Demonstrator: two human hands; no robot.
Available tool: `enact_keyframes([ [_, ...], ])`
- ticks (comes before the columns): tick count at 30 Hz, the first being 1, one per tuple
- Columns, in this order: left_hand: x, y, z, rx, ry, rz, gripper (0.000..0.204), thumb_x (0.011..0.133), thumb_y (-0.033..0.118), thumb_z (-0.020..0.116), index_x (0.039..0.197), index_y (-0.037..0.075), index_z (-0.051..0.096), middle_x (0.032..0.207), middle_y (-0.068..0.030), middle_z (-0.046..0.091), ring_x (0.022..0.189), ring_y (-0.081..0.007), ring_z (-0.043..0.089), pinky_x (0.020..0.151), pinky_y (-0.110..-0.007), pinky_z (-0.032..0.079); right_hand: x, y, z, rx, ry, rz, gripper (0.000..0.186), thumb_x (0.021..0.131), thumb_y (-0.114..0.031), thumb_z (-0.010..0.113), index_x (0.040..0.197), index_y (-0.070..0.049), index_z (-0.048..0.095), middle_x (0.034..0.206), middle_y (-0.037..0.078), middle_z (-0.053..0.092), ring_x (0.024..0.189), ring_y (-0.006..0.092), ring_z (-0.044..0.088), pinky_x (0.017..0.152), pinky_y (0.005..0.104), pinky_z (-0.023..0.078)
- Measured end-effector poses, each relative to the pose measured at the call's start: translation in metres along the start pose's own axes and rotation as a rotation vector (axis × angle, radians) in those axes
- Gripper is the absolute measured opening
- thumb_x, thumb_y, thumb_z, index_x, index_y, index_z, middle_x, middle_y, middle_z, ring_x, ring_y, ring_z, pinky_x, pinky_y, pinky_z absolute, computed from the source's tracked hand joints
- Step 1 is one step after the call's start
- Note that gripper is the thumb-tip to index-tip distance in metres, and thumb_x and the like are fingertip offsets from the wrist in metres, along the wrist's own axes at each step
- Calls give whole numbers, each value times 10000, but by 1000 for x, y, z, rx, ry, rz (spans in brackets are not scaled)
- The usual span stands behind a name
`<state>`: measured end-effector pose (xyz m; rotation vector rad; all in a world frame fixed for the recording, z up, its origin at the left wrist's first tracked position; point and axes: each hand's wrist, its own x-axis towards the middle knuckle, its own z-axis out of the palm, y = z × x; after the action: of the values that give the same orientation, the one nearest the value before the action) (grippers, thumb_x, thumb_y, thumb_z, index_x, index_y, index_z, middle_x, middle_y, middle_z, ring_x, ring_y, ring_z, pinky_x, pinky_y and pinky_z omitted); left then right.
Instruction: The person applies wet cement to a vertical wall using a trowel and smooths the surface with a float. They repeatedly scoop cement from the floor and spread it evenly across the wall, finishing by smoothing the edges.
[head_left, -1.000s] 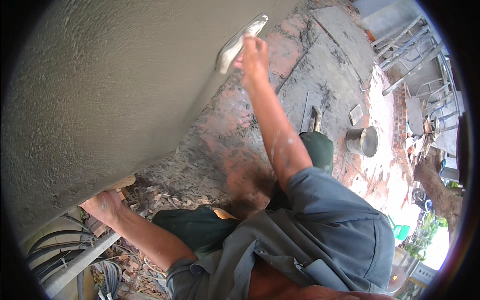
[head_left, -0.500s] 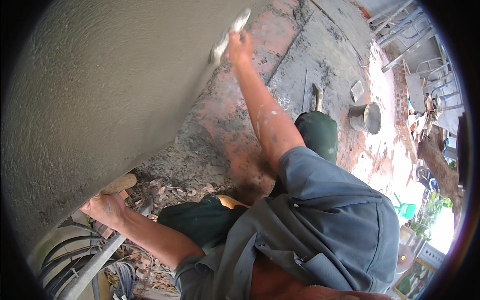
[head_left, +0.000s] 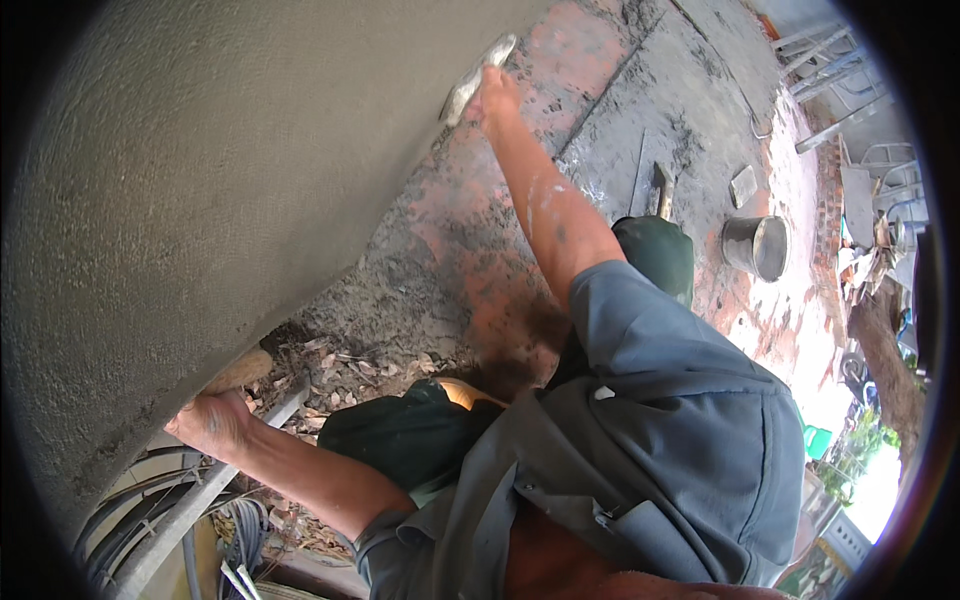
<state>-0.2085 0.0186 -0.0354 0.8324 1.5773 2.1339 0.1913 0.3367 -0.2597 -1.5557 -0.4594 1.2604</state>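
My right hand (head_left: 496, 98) is closed on a pale, flat smoothing tool (head_left: 476, 80), which lies against the grey plastered surface (head_left: 220, 150) near its right edge. Streaks of plaster mark that forearm. At the lower left, my left hand (head_left: 208, 422) is curled at the bottom edge of the plaster, just below a rounded wooden piece (head_left: 240, 368); its fingertips and whatever they grip are hidden.
On the mortar-stained ground (head_left: 560, 60) lie a handled tool (head_left: 664, 192), a small slab (head_left: 742, 187) and a metal bucket (head_left: 755, 248). Metal frames (head_left: 830, 80) and a trunk (head_left: 880, 360) stand at right. A pole (head_left: 180, 515) and cables (head_left: 110, 510) are at lower left.
My right hand and the tool have slid slightly back and left along the plaster, relative to the ground. The view has shifted a little. My left hand has stayed in place.
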Motion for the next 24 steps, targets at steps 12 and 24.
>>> enact_keyframes([
  [12,3,-1,-8,41,-26,5,703,713,387,910,1285,66,658,1276,-37,694,1238,-228,584,1162,-486,353,-118,103,25,169,64,298,424,999,-407,620,1314,-152,497,848,42,531,729,168,556,622,371,546],
  [24,2,3,2,47,56,-34,664,690,393,909,1224,57,701,1254,-39,713,1251,-207,585,1195,-444,320,80,-92,-18,251,63,25,553,968,-474,611,1354,-94,502,1016,94,579,738,213,562,525,390,475],
])
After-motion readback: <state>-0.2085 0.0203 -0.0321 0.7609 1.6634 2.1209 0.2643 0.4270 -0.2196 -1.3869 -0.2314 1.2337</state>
